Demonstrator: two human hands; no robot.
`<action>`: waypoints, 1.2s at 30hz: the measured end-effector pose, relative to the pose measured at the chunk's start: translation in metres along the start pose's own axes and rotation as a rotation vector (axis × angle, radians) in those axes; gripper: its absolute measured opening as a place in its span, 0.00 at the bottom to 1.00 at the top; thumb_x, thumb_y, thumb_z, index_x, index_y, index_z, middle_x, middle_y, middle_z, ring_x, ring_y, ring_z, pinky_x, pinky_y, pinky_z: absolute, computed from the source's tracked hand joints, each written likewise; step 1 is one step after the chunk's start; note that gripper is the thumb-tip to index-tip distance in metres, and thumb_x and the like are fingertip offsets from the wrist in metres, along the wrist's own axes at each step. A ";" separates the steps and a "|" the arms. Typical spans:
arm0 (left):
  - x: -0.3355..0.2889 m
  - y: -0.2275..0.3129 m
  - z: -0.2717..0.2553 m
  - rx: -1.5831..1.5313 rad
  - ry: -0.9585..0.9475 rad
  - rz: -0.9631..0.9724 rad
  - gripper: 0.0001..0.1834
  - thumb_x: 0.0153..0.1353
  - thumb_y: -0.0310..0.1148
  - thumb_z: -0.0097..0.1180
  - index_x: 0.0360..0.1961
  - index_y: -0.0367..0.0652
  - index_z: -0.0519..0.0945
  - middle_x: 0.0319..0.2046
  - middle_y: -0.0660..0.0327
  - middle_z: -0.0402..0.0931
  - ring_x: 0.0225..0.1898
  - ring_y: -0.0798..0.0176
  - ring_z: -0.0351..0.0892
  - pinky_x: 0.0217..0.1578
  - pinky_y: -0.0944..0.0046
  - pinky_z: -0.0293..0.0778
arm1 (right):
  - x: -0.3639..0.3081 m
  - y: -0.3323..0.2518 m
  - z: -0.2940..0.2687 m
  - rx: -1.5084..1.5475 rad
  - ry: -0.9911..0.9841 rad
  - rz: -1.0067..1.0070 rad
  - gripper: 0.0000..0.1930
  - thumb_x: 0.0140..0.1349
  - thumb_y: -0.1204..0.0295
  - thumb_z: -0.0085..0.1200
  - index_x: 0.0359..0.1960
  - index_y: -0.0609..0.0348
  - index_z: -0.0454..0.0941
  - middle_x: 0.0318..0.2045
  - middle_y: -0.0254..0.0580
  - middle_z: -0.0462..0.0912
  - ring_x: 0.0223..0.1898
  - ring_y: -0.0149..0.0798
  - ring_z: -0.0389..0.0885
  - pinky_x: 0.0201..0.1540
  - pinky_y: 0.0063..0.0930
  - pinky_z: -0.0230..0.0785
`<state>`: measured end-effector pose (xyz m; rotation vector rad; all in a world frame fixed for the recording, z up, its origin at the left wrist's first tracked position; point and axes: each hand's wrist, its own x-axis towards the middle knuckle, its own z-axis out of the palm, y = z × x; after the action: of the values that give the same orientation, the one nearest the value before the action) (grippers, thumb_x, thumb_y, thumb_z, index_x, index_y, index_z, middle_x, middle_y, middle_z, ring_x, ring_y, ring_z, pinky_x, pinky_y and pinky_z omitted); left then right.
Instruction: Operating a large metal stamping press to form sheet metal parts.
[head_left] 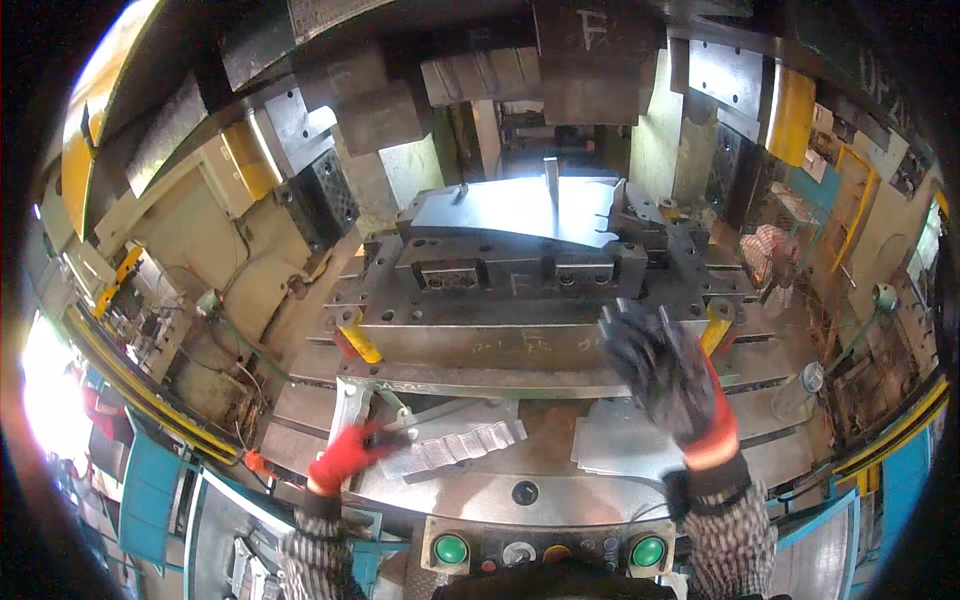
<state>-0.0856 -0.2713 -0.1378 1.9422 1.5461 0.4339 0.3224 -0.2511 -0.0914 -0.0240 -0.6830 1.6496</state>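
Observation:
A flat silvery sheet metal blank (500,212) with a notched right end lies on the lower die (500,310) of a press. My right hand (662,385), in a dark grey glove with a red cuff, is raised before the die's right front, fingers stretched out, holding nothing visible. Low on the left is my left hand (350,455) in a red glove, its fingers smeared by motion. Beside those fingers lies a ribbed, formed metal part (458,448); whether they touch it is unclear. Flat metal sheets (615,445) lie below my right hand, partly hidden by it.
The dark upper die (590,60) hangs overhead. Yellow posts (358,335) stand at the die's front corners. Nearest me is a control panel (550,548) with green buttons. A clear container (797,392) stands at right; a person (770,255) is farther back.

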 end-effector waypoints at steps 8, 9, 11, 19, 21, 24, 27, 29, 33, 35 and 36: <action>-0.114 -0.217 0.220 -0.350 -0.248 -0.337 0.22 0.52 0.28 0.47 0.50 0.41 0.64 0.42 0.52 0.70 0.47 0.54 0.68 0.44 0.60 0.67 | -0.360 -0.051 -0.266 -1.628 0.183 1.695 0.41 0.40 0.42 0.54 0.50 0.62 0.63 0.44 0.59 0.70 0.47 0.49 0.69 0.49 0.39 0.60; -0.151 -0.251 0.243 -0.263 -0.131 -0.223 0.24 0.50 0.30 0.51 0.50 0.38 0.63 0.42 0.53 0.70 0.46 0.55 0.68 0.44 0.61 0.67 | -0.308 -0.013 -0.193 -1.854 0.294 1.446 0.47 0.37 0.42 0.55 0.53 0.66 0.57 0.45 0.62 0.67 0.49 0.55 0.65 0.51 0.41 0.59; -0.146 -0.254 0.279 -0.198 -0.071 -0.037 0.28 0.49 0.32 0.56 0.49 0.34 0.61 0.41 0.53 0.70 0.45 0.57 0.69 0.43 0.62 0.67 | -0.368 0.024 -0.248 -1.772 0.545 0.879 0.48 0.36 0.44 0.58 0.51 0.73 0.56 0.43 0.62 0.69 0.48 0.56 0.66 0.49 0.39 0.61; -0.112 -0.195 0.290 -0.397 0.237 -0.484 0.38 0.28 0.43 0.71 0.37 0.32 0.66 0.36 0.52 0.71 0.39 0.60 0.71 0.38 0.62 0.68 | -0.372 0.065 -0.261 -1.405 0.818 0.426 0.40 0.30 0.74 0.66 0.49 0.64 0.57 0.44 0.45 0.71 0.46 0.38 0.70 0.48 0.29 0.62; -0.111 -0.205 0.295 -0.372 0.189 -0.495 0.38 0.29 0.38 0.70 0.40 0.33 0.63 0.39 0.52 0.69 0.42 0.60 0.69 0.41 0.63 0.67 | -0.348 0.061 -0.224 -1.319 0.851 0.381 0.41 0.27 0.76 0.66 0.49 0.63 0.58 0.44 0.45 0.71 0.47 0.38 0.69 0.48 0.30 0.62; -0.111 -0.214 0.299 -0.355 0.167 -0.526 0.38 0.30 0.35 0.70 0.42 0.34 0.62 0.41 0.53 0.68 0.44 0.59 0.68 0.43 0.62 0.67 | -0.365 0.061 -0.250 -1.245 0.818 0.364 0.43 0.26 0.74 0.68 0.49 0.63 0.58 0.44 0.46 0.71 0.46 0.39 0.70 0.48 0.30 0.63; -0.103 -0.185 0.292 -0.371 0.231 -0.416 0.38 0.26 0.47 0.70 0.35 0.33 0.67 0.35 0.50 0.71 0.39 0.56 0.71 0.39 0.62 0.67 | -0.384 0.063 -0.277 -1.383 0.796 0.363 0.43 0.26 0.71 0.69 0.49 0.65 0.58 0.44 0.48 0.72 0.46 0.41 0.71 0.47 0.31 0.64; -0.101 -0.173 0.286 -0.210 0.223 -0.457 0.39 0.25 0.47 0.71 0.36 0.33 0.67 0.34 0.51 0.72 0.39 0.56 0.72 0.39 0.62 0.68 | -0.404 0.067 -0.302 -1.434 0.809 0.336 0.44 0.26 0.69 0.69 0.49 0.66 0.57 0.43 0.50 0.72 0.46 0.43 0.70 0.47 0.31 0.64; -0.114 -0.204 0.297 -0.282 0.267 -0.510 0.39 0.25 0.44 0.71 0.38 0.32 0.67 0.34 0.51 0.72 0.39 0.58 0.72 0.39 0.63 0.68 | -0.383 0.067 -0.279 -1.572 0.860 0.518 0.51 0.25 0.61 0.70 0.52 0.70 0.52 0.45 0.57 0.69 0.49 0.48 0.68 0.49 0.33 0.62; -0.109 -0.177 0.285 -0.381 0.248 -0.523 0.39 0.25 0.43 0.71 0.39 0.32 0.67 0.35 0.51 0.72 0.39 0.59 0.72 0.40 0.63 0.68 | -0.383 0.064 -0.273 -1.689 0.941 0.614 0.54 0.25 0.60 0.69 0.54 0.72 0.50 0.46 0.59 0.68 0.49 0.49 0.67 0.49 0.34 0.61; -0.107 -0.174 0.283 -0.381 0.248 -0.519 0.39 0.25 0.43 0.71 0.39 0.32 0.67 0.35 0.51 0.72 0.39 0.59 0.72 0.40 0.63 0.68 | -0.387 0.064 -0.279 -1.674 0.910 0.575 0.55 0.25 0.58 0.69 0.54 0.72 0.48 0.46 0.60 0.67 0.50 0.49 0.66 0.50 0.34 0.61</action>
<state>-0.0761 -0.4241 -0.4516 1.1791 1.8830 0.6966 0.4560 -0.4890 -0.4880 -2.1420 -1.1475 0.8865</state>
